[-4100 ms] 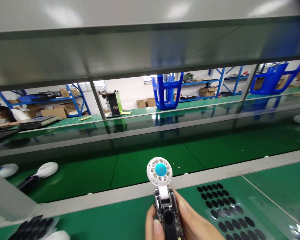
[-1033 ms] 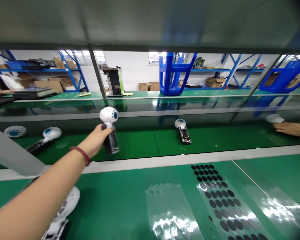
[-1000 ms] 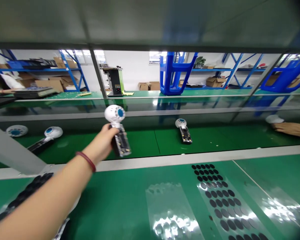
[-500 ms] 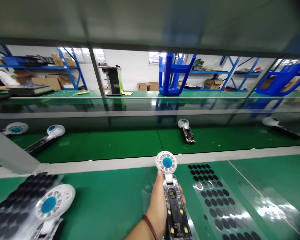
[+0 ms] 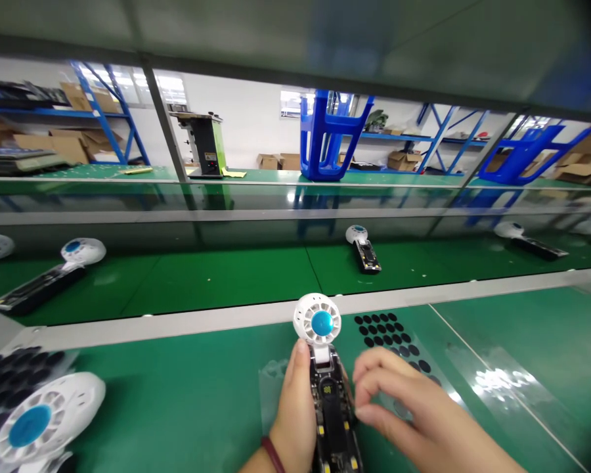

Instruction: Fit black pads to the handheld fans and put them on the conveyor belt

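Left hand gripping a handheld fan, right fingers curling beside it

The left hand [image 5: 295, 410] is clasping the handheld fan [image 5: 332, 401] by its black, circuit-lined handle; the thumb is pressing along the left edge, just below the round white head, and the other fingers are wrapping behind, mostly hidden. The right hand [image 5: 414, 410] is hovering just right of the handle, its thumb and index finger bending nearly together; whether they are pinching anything or touching the fan, I cannot tell.

Beneath, a clear film [image 5: 268, 394] is lying on the green desk [image 5: 187, 374]. A sheet of black round stickers [image 5: 383, 330] is lying beyond the right hand, while a second fan [image 5: 54, 414] is resting at far left, beside another sticker sheet [image 5: 20, 371].

Past the metal rail [image 5: 187, 314], more fans [image 5: 367, 253] are lying well apart on the conveyor belt [image 5: 246, 279]. Farther back, an upturned blue stool [image 5: 328, 148] is standing right of a black-and-green machine [image 5: 209, 144].
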Available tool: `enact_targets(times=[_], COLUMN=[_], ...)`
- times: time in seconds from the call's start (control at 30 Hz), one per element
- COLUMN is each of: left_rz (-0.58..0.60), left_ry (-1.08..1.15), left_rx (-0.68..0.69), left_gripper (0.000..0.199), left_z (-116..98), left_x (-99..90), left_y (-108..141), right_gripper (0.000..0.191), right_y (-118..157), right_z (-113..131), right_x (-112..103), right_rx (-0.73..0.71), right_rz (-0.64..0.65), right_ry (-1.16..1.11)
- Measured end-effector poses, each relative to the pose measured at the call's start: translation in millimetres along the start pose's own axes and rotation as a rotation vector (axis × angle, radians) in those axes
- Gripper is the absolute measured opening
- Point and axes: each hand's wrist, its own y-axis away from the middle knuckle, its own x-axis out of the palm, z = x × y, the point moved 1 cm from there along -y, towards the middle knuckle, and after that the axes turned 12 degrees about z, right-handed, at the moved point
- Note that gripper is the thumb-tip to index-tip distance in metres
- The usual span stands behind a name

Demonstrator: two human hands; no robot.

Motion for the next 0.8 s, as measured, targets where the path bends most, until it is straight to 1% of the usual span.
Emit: enact_targets(times=[0.07,0.13,0.2,0.3,0.43,0.53,0.63,0.73,0.8], left_rz=[-0.023,-0.004,0.012,-0.020,-0.157,-0.206,-0.195,-0.177,-0.173], left_ry=[-0.075,-0.123,-0.141,-0.152,-0.167,-0.168,-0.168,-0.174,-0.183], left_rx=[0.110,0.140,0.137,0.094,-0.027,-0.042,-0.034,-0.032,-0.043], left_gripper=[0.038,0.039,0.041,0.046,0.052,0.053,0.054,0.056,0.058], left_z=[0,-2,-4,-6,-3,0,-1,-4,-4], left_x=[-2.1,-2.4,-1.6,-1.3,-4.4,-5.5,-3.7,-1.0,0.2], left_y=[1,0,0,1,4,5,5,5,6], right_gripper=[0.012,0.013,0.014,0.013,0.017,0.021,0.022,0.024,0.024], right_y=[-17,-26,-29,-30,-31,-29,-22,-13,-10], right_z=[2,5,8,10,14,18,18,13,8], right_x=[-5,-4,-2,-1,-2,-4,-7,-11,-13], right_rx=[0.032,0.045,0.050,0.058,0.092,0.119,0.079,-0.018,-0.050], right_rz=[0.011,0.020,0.016,0.013,-0.021,-0.027,0.008,0.118,0.181], right_ry=[0.060,0.130,0.189,0.218,0.218,0.204,0.184,0.192,0.202])
